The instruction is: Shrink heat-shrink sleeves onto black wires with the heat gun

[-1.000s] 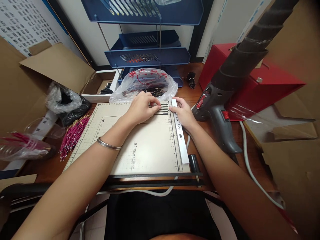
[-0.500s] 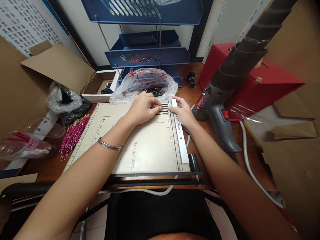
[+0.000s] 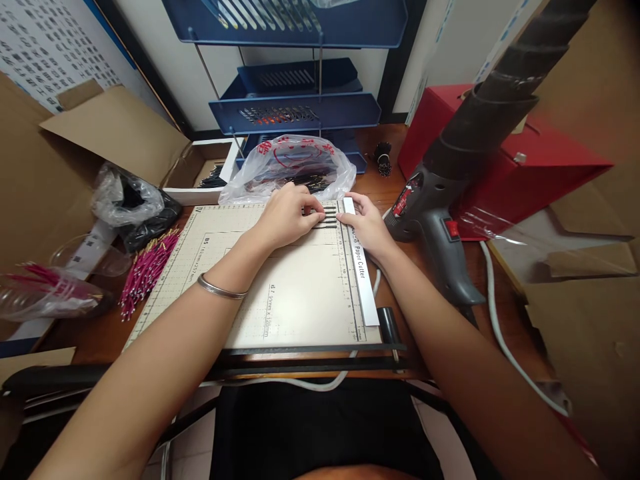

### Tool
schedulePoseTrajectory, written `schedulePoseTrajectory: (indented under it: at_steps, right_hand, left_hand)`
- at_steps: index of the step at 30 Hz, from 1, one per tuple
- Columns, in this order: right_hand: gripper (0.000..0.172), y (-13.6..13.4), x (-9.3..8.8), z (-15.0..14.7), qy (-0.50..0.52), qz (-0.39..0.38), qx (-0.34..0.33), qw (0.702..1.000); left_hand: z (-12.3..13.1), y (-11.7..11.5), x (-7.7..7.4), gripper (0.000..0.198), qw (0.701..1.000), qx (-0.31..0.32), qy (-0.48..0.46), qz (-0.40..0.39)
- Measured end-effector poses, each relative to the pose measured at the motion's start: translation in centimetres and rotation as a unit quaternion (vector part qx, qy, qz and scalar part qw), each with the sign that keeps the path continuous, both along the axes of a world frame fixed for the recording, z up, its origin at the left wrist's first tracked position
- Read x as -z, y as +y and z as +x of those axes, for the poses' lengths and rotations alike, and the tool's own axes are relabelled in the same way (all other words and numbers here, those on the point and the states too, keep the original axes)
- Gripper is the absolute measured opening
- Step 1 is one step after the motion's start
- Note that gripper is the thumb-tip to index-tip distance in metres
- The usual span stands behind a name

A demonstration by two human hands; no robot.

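Note:
Several thin black strips lie side by side across the upper right of a cream paper cutter board. My left hand rests on the board with curled fingers, thumb and forefinger closed on the strips' left ends; those ends are hidden under it. On the other side, my right hand reaches over the cutter's white labelled edge strip. Its thumb tip is at the strips' right ends, and the forefinger is stretched out apart from the thumb. The other right fingers are mostly hidden.
Behind the board is a clear plastic bag holding dark thin pieces. A bundle of magenta wires lies left. A heat gun and a red box stand right. The cutter's black handle is at the near right corner.
Both hands and the black strips keep their places. Only a very slight shift of the whole view shows.

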State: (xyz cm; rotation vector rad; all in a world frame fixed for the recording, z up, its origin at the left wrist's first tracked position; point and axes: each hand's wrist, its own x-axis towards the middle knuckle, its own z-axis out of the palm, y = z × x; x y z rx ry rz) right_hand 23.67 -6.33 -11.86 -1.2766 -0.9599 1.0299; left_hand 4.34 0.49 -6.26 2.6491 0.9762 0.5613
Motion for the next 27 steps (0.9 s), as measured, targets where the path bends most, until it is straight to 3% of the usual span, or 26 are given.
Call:
schedulePoseTrajectory:
  at_steps: [18,23,27]
  right_hand:
    - [0.075,0.3,0.6,0.2,-0.021,0.016,-0.011,1.0]
    - [0.073,0.1,0.1,0.1,-0.013,0.006,0.0,1.0]
    - [0.078,-0.4,-0.5,0.5,0.0,-0.004,-0.033,0.999]
  left_hand:
    - [-0.1,0.3,0.2,0.023,1.0,0.018,-0.013,0.001]
    - [-0.2,0.0,0.3,0.024,1.0,0.008,-0.02,0.005]
    - [-0.6,-0.9,-0.3,0.024,0.999,0.012,-0.029,0.018]
